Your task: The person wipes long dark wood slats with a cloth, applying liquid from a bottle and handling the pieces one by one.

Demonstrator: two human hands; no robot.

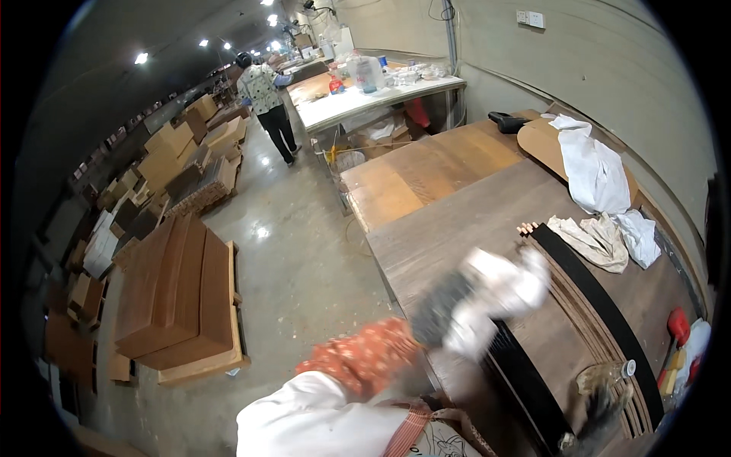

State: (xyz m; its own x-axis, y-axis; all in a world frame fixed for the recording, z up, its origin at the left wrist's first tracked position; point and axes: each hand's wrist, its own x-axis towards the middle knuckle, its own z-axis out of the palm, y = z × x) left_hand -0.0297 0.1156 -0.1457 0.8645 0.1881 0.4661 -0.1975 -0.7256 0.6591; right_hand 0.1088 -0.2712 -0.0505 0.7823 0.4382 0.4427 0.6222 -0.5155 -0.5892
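Observation:
My left hand (442, 308), in a dark grey glove below an orange patterned sleeve cover, is closed on a crumpled white cloth (499, 293). Both are smeared by motion above the near end of a stack of black-faced strips (529, 388). At the lower right, my right hand (604, 411), dark and blurred, grips a clear plastic bottle (605, 375) with a white cap; its fingers show poorly. The bottle is tilted over a second stack of black-topped strips (594, 305), whose brown edges show in layers.
The strips lie on a wood-grain table (457, 221). White rags (594, 167) and a beige cloth (590, 240) lie toward the wall, near a red-headed tool (678, 326). Stacked brown boards (179, 293) stand on a pallet at left. A person (263, 95) stands in the far aisle.

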